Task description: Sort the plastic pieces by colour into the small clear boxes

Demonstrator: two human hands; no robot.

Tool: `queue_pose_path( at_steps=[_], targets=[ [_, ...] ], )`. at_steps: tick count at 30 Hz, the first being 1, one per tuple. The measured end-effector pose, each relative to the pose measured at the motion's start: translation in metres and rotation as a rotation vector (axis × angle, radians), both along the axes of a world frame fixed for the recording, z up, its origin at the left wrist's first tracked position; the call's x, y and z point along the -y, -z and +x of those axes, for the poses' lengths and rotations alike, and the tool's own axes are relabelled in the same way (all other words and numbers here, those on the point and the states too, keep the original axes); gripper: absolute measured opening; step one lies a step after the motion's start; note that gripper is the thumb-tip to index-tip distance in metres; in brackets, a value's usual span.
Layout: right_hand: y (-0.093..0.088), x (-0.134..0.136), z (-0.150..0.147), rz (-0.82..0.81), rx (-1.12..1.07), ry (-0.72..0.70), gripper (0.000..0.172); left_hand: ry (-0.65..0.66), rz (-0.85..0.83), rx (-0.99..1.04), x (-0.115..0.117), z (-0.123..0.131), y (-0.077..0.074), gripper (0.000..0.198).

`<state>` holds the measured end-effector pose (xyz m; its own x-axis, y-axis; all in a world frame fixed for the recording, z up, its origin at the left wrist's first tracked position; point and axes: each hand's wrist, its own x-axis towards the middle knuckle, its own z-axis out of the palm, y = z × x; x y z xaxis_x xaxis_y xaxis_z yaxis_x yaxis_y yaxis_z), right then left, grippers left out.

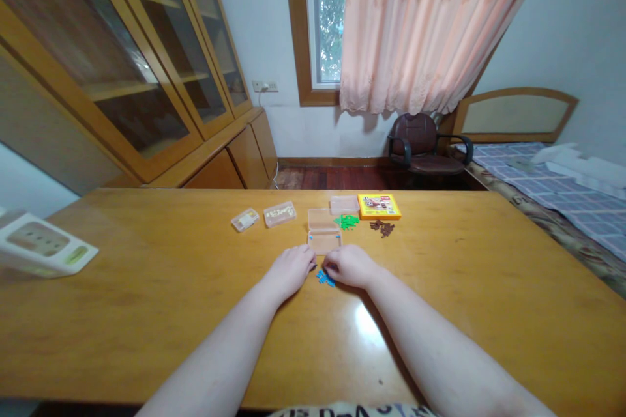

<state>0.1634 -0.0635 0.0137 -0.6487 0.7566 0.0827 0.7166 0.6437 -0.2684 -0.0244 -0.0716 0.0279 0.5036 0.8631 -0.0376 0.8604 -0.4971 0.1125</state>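
A small pile of blue pieces (325, 277) lies on the table between my hands. My left hand (295, 266) rests just left of it, fingers curled together; whatever they pinch is too small to make out. On the right, my right hand (350, 265) has its fingers bent down at the pile's edge, and their tips are partly hidden. Just beyond both hands stands an open clear plastic box (325, 244), its lid tipped back, with a few blue bits inside. Green pieces (348, 222) are heaped behind my right hand, and brown pieces (383, 228) lie farther right.
A yellow box (379, 206) sits at the table's far edge beside another clear case (343, 205). Two more plastic cases, one with pale pieces (280, 214) and a smaller one (245, 219), lie left. A white device (44, 244) stands at far left. Beyond is a chair (423, 143).
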Motion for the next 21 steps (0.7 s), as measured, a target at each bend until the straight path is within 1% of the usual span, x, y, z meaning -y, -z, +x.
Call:
queue_pose_path(
  at_steps=[4, 9, 11, 14, 17, 21],
  targets=[
    [0.000, 0.000, 0.000, -0.002, -0.006, -0.007, 0.020, -0.003, 0.078, 0.108, -0.004, 0.000, 0.001, 0.011],
    [0.003, -0.001, 0.000, -0.006, -0.032, -0.014, 0.018, -0.136, 0.195, 0.258, -0.015, 0.004, 0.011, 0.013],
    [0.005, -0.002, 0.000, -0.001, -0.050, -0.002, 0.018, -0.167, 0.197, 0.287, -0.018, 0.005, 0.015, 0.012],
    [0.007, -0.003, 0.003, 0.005, -0.113, 0.020, 0.016, -0.175, 0.176, 0.294, -0.020, 0.002, 0.019, 0.013],
    [0.009, -0.005, 0.005, 0.040, -0.232, 0.107, 0.015, -0.158, 0.138, 0.285, -0.018, -0.001, 0.016, 0.016],
    [0.011, -0.009, 0.008, 0.117, -0.385, 0.326, 0.021, -0.096, 0.086, 0.277, -0.014, -0.003, 0.012, 0.016]
  ],
)
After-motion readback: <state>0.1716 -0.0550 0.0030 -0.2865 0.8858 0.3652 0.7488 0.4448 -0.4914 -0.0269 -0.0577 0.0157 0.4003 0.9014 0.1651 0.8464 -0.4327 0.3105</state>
